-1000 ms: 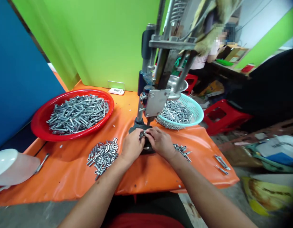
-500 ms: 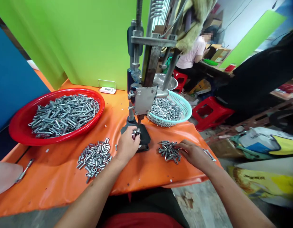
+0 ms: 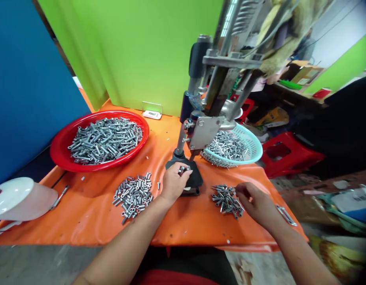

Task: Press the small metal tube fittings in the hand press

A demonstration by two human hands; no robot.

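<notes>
Left grip [image 3: 174, 183] pinches small metal bits [image 3: 182, 170] over the base [image 3: 196, 178] of the press [image 3: 205, 132], back from the counter's [image 3: 200, 225] front edge; its fingers hide how many. Right grip [image 3: 256, 204], half curled, meets the pile [image 3: 226, 200] towards the counter's right edge; whether it grasps a piece, I can't tell. The press partly hides the basket [image 3: 256, 152].

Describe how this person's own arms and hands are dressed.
The left hand and right hand are bare: no gloves, and no ring, watch or bracelet is visible. No sleeve shows on either forearm. Red fabric and dark fabric at the bottom edge look like the wearer's clothing.
</notes>
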